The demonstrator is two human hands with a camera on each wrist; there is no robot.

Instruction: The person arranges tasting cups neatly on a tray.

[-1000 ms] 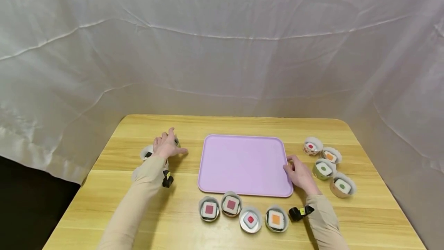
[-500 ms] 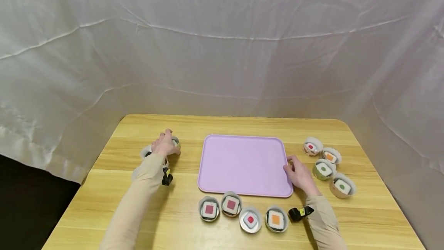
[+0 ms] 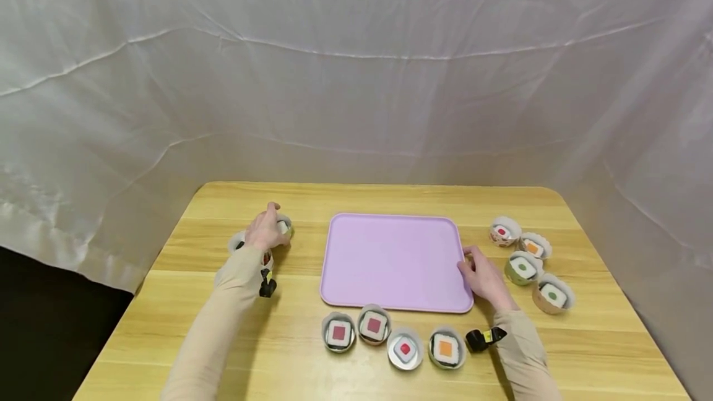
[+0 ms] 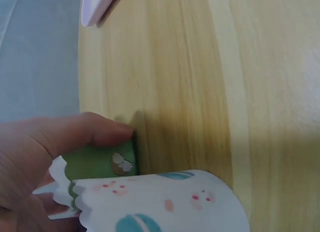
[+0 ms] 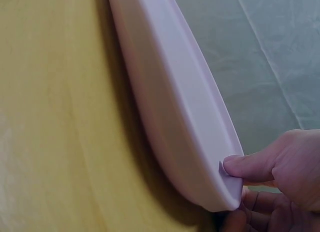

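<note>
My left hand (image 3: 265,231) grips a green paper cup (image 4: 95,164) at the table's left side, thumb on one wall and fingers around the other. A white sushi piece (image 3: 283,226) shows inside that cup in the head view. Touching or very near it is a white paper cup (image 4: 165,202) with pink and teal prints, partly hidden under my wrist in the head view. My right hand (image 3: 483,275) pinches the right rim of a lilac tray (image 3: 395,265), thumb on top and fingers beneath. Nothing lies on the tray.
Several cups with sushi pieces stand right of the tray, among them a green cup (image 3: 522,269). Several more line its near side, including one with an orange-centred piece (image 3: 445,348). Another cup (image 3: 236,241) sits left of my left hand. A pale curtain (image 3: 390,79) hangs behind.
My left thumb and fingers have closed in on the green cup, and the hand has shifted slightly. The right hand stays at the tray rim. The head view has shifted a little.
</note>
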